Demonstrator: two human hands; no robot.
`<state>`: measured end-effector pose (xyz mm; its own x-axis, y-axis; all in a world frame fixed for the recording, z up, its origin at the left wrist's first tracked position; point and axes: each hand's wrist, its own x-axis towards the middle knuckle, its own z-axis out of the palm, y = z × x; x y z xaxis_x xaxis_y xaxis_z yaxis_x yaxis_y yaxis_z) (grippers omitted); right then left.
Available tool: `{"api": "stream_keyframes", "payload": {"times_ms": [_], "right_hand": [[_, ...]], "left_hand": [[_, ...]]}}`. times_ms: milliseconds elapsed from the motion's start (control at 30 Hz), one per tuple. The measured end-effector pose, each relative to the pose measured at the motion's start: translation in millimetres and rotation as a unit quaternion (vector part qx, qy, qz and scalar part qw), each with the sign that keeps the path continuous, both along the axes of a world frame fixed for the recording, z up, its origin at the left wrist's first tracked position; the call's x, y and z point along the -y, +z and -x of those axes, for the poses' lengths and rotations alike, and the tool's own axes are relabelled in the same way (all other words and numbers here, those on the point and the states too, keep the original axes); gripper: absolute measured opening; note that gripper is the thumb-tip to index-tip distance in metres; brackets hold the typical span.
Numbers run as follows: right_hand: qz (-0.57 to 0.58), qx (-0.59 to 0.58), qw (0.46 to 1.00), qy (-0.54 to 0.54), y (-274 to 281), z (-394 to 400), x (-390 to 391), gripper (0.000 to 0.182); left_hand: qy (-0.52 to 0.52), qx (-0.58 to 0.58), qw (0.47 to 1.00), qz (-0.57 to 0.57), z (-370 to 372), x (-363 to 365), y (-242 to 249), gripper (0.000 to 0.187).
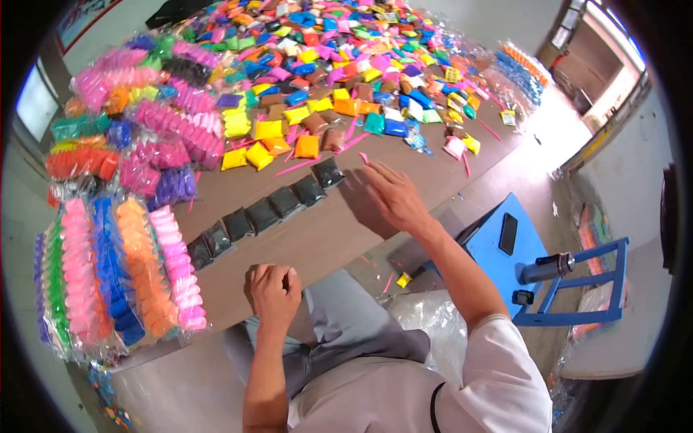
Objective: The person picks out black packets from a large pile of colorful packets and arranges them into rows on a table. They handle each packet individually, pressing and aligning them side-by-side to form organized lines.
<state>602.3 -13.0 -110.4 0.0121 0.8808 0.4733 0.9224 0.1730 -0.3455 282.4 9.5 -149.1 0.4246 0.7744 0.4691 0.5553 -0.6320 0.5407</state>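
Observation:
A slanting row of several small black packets (pixel 263 214) lies on the brown table (pixel 317 242), each in clear shiny wrapping. My right hand (pixel 393 195) is just past the row's far right end, open with fingers stretched forward over the table. Right at its fingertips shows a short pink strip (pixel 364 158). My left hand (pixel 273 290) rests at the table's near edge, below the row, its fingers curled into a loose fist with nothing showing in them.
A big heap of colourful packets (pixel 310 72) covers the table's far part. Bagged packet strips (pixel 123 270) stand at the left. To the right, a blue chair (pixel 498 267) holds a phone (pixel 508 234) and a bottle (pixel 546 268). Pink strips (pixel 297 167) lie before the heap.

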Motion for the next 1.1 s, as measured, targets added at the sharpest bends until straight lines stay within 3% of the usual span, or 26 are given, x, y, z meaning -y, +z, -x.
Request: {"api": "stream_keyframes", "payload": {"times_ms": [133,200,433,633,733,933,1100], "right_hand": [[-0.037,0.053,0.997,0.035,-6.8,18.1,-62.4,0.041],[0.04,0.105,0.993,0.047,-16.9,16.5,-73.1,0.043],[0.03,0.131,0.99,0.046,-32.6,4.4,-36.7,0.043],[-0.016,0.081,0.997,-0.001,-24.8,24.6,-47.5,0.04],[0.015,0.039,0.999,0.027,-25.0,37.4,-58.1,0.045],[-0.001,0.077,0.995,0.057,-39.6,37.3,-69.0,0.04],[-0.005,0.019,0.995,0.095,-41.1,31.6,-69.3,0.038]], "left_hand": [[0.016,0.006,1.0,-0.009,1.8,3.5,-1.7,0.008],[0.015,0.016,1.0,-0.009,3.0,5.9,-2.4,0.008],[0.009,0.02,1.0,-0.018,-0.4,7.0,0.9,0.008],[0.009,0.007,1.0,-0.023,3.5,5.8,-3.7,0.008],[0.009,0.014,1.0,-0.024,0.9,5.1,-1.5,0.008],[0.015,0.016,0.999,-0.036,0.7,3.7,1.2,0.007],[0.018,0.021,0.998,-0.053,-3.3,4.7,0.6,0.006]]}}
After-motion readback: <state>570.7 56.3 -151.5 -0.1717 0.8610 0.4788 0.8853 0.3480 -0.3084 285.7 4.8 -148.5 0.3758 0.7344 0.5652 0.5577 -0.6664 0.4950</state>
